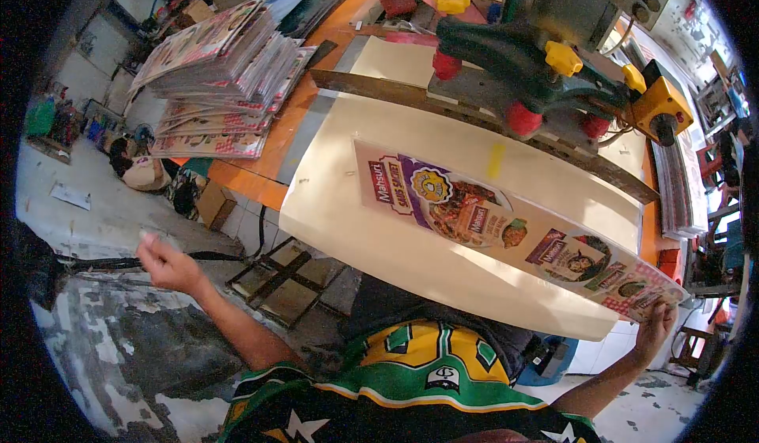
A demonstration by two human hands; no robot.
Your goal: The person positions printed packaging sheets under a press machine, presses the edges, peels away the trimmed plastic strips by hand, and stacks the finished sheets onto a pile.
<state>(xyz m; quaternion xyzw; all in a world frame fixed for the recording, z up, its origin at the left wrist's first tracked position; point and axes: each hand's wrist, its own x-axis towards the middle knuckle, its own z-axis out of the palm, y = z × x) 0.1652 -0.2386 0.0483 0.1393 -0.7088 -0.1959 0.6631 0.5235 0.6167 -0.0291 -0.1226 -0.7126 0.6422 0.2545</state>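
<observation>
Printed strip (514,233) lying slantwise across the cream sheet (340,198) on the orange desk (245,183), in front of the metal bar (474,119); its right end reaches the sheet's front right corner. Right hand (658,331): fingers clamped on that end. Left hand (170,267): raised beyond the desk's front left corner, fingers curled together, nothing visible in them. Handling of this strip appears unfinished; whether the left stack (229,71) is done or waiting cannot be told.

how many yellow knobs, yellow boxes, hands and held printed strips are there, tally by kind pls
Yellow knobs: 3
Yellow box: 1
Hands: 2 (left hand, right hand)
Printed strip held by the right hand: 1
Total: 7
</observation>
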